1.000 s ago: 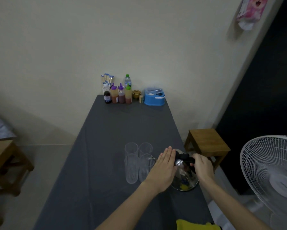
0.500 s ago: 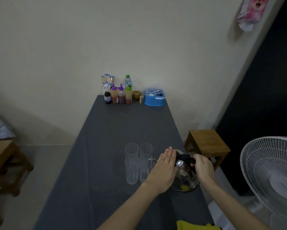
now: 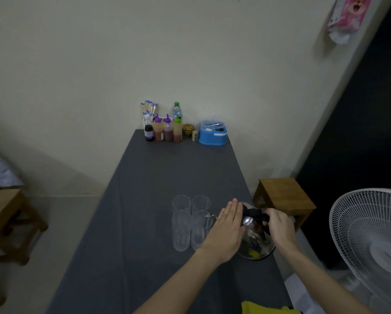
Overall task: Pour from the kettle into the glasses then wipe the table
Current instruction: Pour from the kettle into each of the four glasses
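A shiny steel kettle (image 3: 256,242) with a black handle stands near the right edge of the grey-clothed table (image 3: 144,177). My right hand (image 3: 280,226) is closed around that black handle. My left hand (image 3: 227,232) lies flat, fingers together, against the kettle's left side and lid, hiding part of it. Several clear empty glasses (image 3: 182,230) stand in a tight cluster just left of the kettle, whose spout reaches the nearest one. A yellow cloth (image 3: 264,308) lies at the table's near edge.
Sauce bottles (image 3: 167,130), a water bottle and a blue plastic box (image 3: 212,134) line the far end by the wall. A wooden stool (image 3: 283,198) and a white fan (image 3: 371,241) stand right of the table. Wooden furniture (image 3: 6,223) sits to the left.
Both hands and the kettle stay almost where they were; the view has shifted very slightly.
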Tool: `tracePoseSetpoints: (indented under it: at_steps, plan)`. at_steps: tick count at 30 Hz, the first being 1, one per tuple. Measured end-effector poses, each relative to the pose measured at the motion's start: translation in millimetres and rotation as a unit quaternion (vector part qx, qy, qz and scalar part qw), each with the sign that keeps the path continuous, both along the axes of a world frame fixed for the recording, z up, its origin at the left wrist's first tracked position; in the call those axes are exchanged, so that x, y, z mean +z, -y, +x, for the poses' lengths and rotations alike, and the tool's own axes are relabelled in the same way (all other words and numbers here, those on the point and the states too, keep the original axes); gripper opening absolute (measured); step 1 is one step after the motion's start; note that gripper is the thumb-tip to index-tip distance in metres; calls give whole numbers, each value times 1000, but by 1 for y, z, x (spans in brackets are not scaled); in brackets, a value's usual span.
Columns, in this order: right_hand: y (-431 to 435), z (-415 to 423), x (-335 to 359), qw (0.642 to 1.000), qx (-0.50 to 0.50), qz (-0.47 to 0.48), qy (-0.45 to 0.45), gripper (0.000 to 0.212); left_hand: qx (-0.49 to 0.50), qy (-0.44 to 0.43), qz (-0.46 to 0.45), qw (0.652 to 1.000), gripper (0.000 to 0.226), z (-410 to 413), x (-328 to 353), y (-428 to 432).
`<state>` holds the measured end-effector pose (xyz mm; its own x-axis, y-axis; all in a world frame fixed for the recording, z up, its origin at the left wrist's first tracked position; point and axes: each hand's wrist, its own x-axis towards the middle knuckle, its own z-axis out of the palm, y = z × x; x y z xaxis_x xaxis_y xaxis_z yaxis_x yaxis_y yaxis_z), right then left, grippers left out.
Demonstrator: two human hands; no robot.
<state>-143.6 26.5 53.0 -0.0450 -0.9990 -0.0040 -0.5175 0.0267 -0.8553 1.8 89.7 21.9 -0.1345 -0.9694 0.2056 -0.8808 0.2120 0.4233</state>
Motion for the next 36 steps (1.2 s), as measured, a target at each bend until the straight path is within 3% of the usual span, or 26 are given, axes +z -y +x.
tracePoseSetpoints:
  at_steps: [36]
  plan:
    - [-5, 4, 10, 999, -14, -35, -27, 34, 5, -4, -11, 1000, 59, -1, 4, -4]
